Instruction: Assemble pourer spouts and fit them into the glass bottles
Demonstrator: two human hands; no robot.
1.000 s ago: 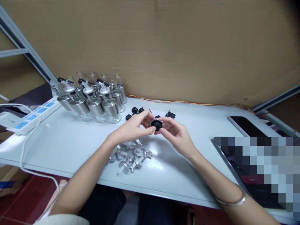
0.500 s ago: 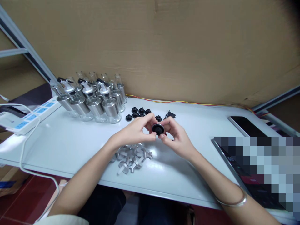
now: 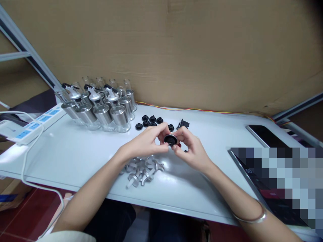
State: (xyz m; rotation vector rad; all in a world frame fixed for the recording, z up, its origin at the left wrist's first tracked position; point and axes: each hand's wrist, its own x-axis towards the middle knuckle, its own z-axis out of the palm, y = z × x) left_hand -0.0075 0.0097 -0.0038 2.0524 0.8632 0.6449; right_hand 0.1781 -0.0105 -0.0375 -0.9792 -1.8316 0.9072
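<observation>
Between both hands, above the table, is a bottle pourer cap (image 3: pixel 170 139) with a black ribbed stopper inside a silvery rim. My left hand (image 3: pixel 153 139) pinches its left side with thumb and fingers, and my right hand (image 3: pixel 189 144) pinches its right side. The cap's underside faces me; its far side is hidden by fingers. Below the left hand lies a pile of silver pourer spouts (image 3: pixel 142 171). Behind the hands sit several black stoppers (image 3: pixel 152 119) and a cluster of small black parts (image 3: pixel 183 124).
Glass bottles with metal sleeves (image 3: pixel 118 116) stand at the back left, some topped with pourers. A white power strip (image 3: pixel 37 124) lies at the left edge. A phone (image 3: pixel 264 134) and a larger, partly blurred screen (image 3: pixel 259 185) rest at right. Cardboard (image 3: pixel 202 57) walls the back.
The pourer cap has tilted slightly, showing more of the stopper's underside. Both hands keep their grip and have barely moved.
</observation>
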